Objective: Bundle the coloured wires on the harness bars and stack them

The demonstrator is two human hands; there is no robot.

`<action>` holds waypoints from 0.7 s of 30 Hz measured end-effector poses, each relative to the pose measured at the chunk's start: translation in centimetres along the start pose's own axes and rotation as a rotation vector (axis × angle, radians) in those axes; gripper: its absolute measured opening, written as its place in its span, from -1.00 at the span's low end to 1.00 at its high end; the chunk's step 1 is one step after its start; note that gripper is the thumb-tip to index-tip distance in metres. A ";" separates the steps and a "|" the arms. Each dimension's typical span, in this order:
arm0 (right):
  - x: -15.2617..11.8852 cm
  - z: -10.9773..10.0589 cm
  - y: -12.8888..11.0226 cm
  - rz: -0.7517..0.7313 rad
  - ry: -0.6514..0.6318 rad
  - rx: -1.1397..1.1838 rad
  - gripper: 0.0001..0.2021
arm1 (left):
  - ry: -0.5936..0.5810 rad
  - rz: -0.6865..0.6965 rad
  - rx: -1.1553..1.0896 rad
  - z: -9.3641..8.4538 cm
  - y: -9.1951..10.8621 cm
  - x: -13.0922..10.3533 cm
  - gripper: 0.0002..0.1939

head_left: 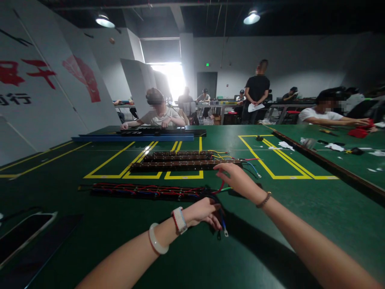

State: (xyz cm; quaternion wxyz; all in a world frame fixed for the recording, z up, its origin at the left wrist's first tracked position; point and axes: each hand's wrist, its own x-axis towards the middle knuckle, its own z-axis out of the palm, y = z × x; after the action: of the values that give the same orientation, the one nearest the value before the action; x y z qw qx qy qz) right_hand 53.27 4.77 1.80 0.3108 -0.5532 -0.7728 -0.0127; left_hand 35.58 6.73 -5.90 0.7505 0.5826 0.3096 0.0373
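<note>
A long, narrow black strip assembly [144, 192] with red and blue wires along its length lies across the green table in front of me. From its right end come black and blue cables [223, 220], the blue one tipped with a metal ring terminal [226, 233]. My left hand [206, 212] curls round these cables close to the strip's end. A red wire [222, 186] rises from the same end to the fingers of my right hand [233, 178], which are closed on it. A green wire [226, 189] runs beneath that hand.
Similar strips [180, 163] with loose wires lie just beyond, over yellow tape outlines [144, 177]. At lower left is a phone-like device [25, 233]. A long dark rail [325, 162] crosses the right side. A person [158, 112] works opposite; another [257, 90] stands behind.
</note>
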 end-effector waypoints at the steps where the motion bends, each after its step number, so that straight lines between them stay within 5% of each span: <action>1: -0.3 -0.4 1.2 0.004 -0.040 0.029 -0.79 | -0.013 -0.002 -0.013 0.0 0.1 0.0 -0.65; 8: -3.4 -0.7 6.1 0.048 -0.442 -0.032 -0.59 | -0.098 -0.005 -0.235 0.0 0.3 0.2 -0.67; 14: -3.7 1.1 5.5 0.020 -0.470 -0.272 -0.54 | -0.088 0.017 -0.312 0.2 0.0 0.6 -0.63; 21: -2.3 -0.4 2.9 0.129 -0.626 -0.263 -0.78 | -0.058 0.048 -0.368 0.6 -0.4 0.9 -0.67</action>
State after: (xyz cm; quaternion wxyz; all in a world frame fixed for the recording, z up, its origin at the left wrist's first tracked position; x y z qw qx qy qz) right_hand 56.39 3.78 0.10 -0.0151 -0.6134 -0.7858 0.0776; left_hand 36.53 6.46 -6.58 0.8519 0.4436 0.2619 0.0945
